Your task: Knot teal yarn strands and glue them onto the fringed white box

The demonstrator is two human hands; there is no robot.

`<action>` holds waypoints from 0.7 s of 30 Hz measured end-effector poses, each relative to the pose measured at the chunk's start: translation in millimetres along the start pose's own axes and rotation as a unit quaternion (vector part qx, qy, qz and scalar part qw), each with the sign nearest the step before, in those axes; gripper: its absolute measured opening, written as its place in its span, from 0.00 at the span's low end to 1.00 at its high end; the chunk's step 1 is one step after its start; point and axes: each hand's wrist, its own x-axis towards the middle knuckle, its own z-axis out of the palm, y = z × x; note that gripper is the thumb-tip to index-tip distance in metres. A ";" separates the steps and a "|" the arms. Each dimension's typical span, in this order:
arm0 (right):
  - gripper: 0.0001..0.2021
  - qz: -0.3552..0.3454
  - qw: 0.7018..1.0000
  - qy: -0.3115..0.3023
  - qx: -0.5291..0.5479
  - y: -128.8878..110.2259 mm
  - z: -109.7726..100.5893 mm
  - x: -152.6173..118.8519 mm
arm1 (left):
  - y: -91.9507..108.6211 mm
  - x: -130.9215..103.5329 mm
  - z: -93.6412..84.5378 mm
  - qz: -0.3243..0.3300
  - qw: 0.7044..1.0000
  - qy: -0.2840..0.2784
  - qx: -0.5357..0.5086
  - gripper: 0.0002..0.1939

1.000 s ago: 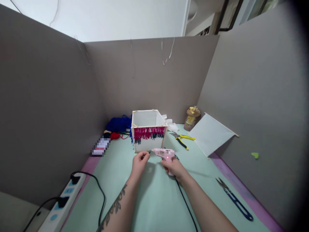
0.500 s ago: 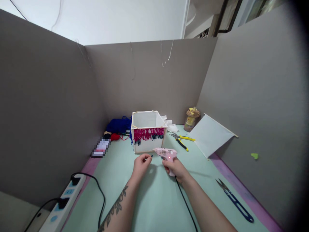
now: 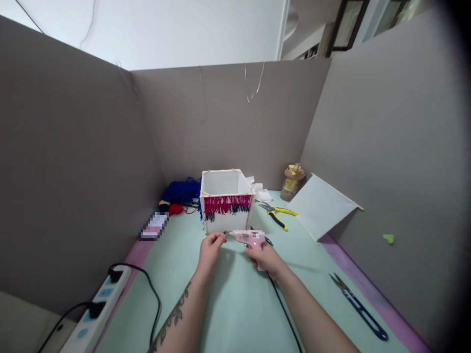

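My right hand [image 3: 268, 260] grips a pink hot glue gun [image 3: 249, 237] by its handle, a small red light glowing on its side. The nozzle points left, at the fingertips of my left hand [image 3: 211, 251]. Those fingers pinch a short dark piece of yarn [image 3: 225, 233], only its tip showing. Just beyond both hands stands a white open-topped box [image 3: 235, 221] with wooden-stick edges. Magenta yarn fringe [image 3: 224, 202] hangs across its front, with dark teal fringe [image 3: 241, 209] below. More dark yarn [image 3: 269, 241] lies partly hidden behind the glue gun.
Yellow-black pliers [image 3: 279, 214], a cup [image 3: 292, 182] and a white panel [image 3: 322, 208] are at the back right. Thread snips [image 3: 358, 307] lie at right. Blue yarn [image 3: 180, 189], a phone [image 3: 153, 225] and a power strip [image 3: 97, 306] line the left. Grey partitions [image 3: 228, 122] surround the table.
The glue gun has shifted slightly left and down, uncovering some dark yarn behind it. My left hand has moved a little left, and the nozzle is now at the pinched yarn.
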 end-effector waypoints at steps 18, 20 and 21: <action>0.19 -0.086 0.918 0.133 0.364 -8.2 -38.7 15.5 | 10.3 -26.8 5.5 0.192 0.961 -0.014 0.200 0.10; 0.18 -0.084 0.912 0.141 0.376 -7.5 -40.8 16.9 | 22.5 -29.4 -1.7 0.175 0.966 0.037 0.188 0.10; 0.18 -0.084 0.911 0.140 0.378 -6.8 -41.0 17.7 | 28.9 -30.0 -6.2 0.161 0.968 0.054 0.187 0.10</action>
